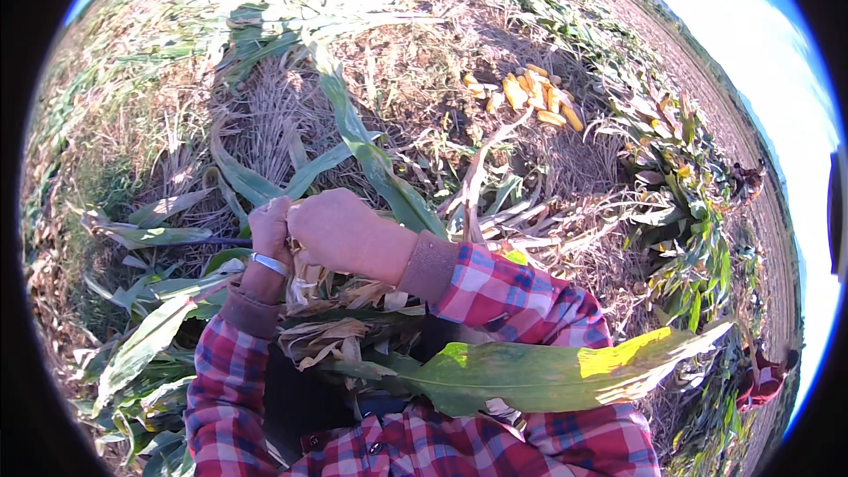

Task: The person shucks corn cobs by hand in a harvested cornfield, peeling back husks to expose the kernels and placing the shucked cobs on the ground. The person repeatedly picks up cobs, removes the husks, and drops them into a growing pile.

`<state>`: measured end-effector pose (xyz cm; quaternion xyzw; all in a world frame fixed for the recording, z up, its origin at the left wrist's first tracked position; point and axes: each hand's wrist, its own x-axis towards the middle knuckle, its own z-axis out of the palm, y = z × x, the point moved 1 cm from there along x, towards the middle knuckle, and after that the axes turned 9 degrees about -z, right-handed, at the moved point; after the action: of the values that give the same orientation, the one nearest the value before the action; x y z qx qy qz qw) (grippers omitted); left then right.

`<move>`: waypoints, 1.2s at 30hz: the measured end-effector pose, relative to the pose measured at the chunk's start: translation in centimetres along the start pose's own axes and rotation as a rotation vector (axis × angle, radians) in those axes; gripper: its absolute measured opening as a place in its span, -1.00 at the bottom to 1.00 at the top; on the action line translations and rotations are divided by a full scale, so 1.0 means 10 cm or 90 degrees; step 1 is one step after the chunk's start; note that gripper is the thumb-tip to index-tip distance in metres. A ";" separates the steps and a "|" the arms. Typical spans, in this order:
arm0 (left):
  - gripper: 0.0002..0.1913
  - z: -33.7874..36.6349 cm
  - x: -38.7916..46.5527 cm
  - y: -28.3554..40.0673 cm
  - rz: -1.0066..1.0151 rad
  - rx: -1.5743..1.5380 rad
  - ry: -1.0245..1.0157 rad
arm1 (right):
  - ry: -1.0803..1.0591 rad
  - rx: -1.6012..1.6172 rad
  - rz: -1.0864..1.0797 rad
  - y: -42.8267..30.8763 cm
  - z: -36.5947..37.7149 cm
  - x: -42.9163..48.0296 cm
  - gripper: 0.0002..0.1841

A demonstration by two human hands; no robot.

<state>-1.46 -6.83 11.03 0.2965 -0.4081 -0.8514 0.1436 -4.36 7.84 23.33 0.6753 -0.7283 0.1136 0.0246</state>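
My left hand (270,232), with a silver bracelet (270,264) at its wrist, is closed against my right hand (344,232) in front of my body. Both fists grip dry corn husk (306,275), whose pale strips hang below the fingers. Whether an ear is inside the husk is hidden by the hands. Long green corn leaves (374,159) spread out beyond my fists. Across my lap and right forearm lies a broad green corn leaf (517,374). A thin dark rod (222,240) runs leftward from beside my left hand.
Husked yellow corn ears (540,96) lie in a pile on the straw-covered ground ahead to the right. Cut corn stalks (689,245) form a long row at the right. More leafy stalks (159,344) lie at my left. A blurred dark red shape (762,381) is at the far right.
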 end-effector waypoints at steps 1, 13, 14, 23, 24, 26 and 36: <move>-0.90 -0.19 -0.05 0.03 -0.011 0.010 0.021 | -0.005 0.064 0.012 -0.05 0.02 0.01 -0.74; -0.81 -1.19 0.93 0.07 0.163 0.496 0.115 | 0.157 0.294 0.146 0.12 0.06 -0.39 -0.63; -0.77 -1.24 0.97 0.21 0.307 0.811 0.118 | 0.165 0.279 0.140 0.10 0.07 -0.33 -0.66; -0.80 -0.05 -0.10 -0.01 0.305 0.552 -0.233 | 0.210 0.278 0.209 0.31 0.44 -0.41 -0.77; -0.78 -0.11 -0.11 -0.09 0.291 0.536 -0.249 | 0.227 0.296 0.213 0.29 0.39 -0.41 -0.78; -0.75 -0.08 -0.19 -0.09 0.265 0.468 -0.284 | 0.271 0.330 0.219 0.26 0.41 -0.37 -0.78; -0.51 0.19 -0.53 -0.05 0.019 0.520 -0.338 | 0.351 0.278 0.222 0.42 0.74 -0.30 -0.81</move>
<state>1.47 -2.81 13.59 0.0951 -0.7359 -0.6655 -0.0812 -7.37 9.57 14.99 0.4752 -0.7566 0.4458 0.0556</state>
